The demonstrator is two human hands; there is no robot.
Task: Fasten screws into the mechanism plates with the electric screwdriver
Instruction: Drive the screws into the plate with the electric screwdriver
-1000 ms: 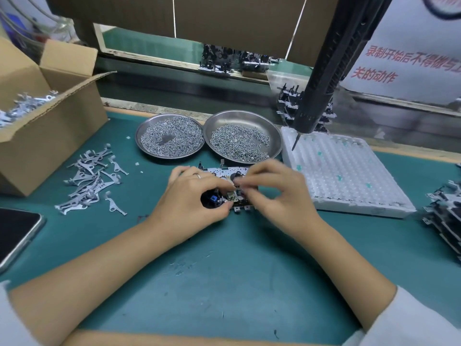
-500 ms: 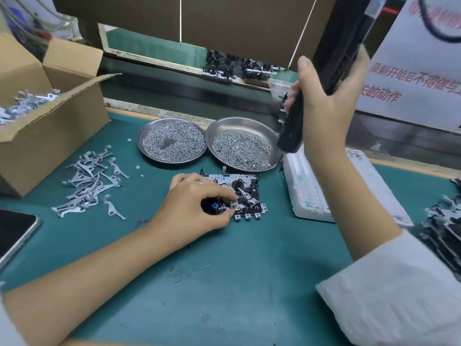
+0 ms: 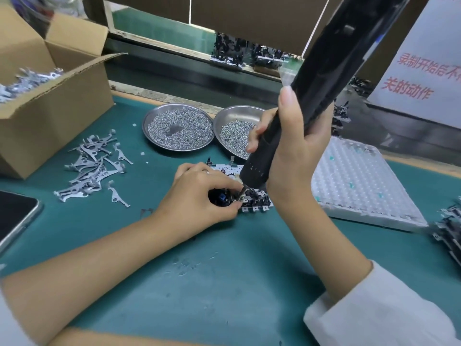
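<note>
Far left: open carton holding grey stamped metal parts; more of the same brackets loose on the green desk just right of it. Phone at the near left edge. Centre far: two round steel dishes touching, left dish full of screws with a bare patch in the middle, right dish part filled and partly hidden by the right hand. Left hand curled on the mechanism plate, thumb and fingertips pinching it at its left end near the blue part. Right hand wrapped round the black screwdriver, tilted up to the right, bit down on the plate beside the left fingertips. Right: white dimpled tray, a few small bits in it. Far right edge: stack of assembled plates. Bare desk in the near centre between the forearms.
</note>
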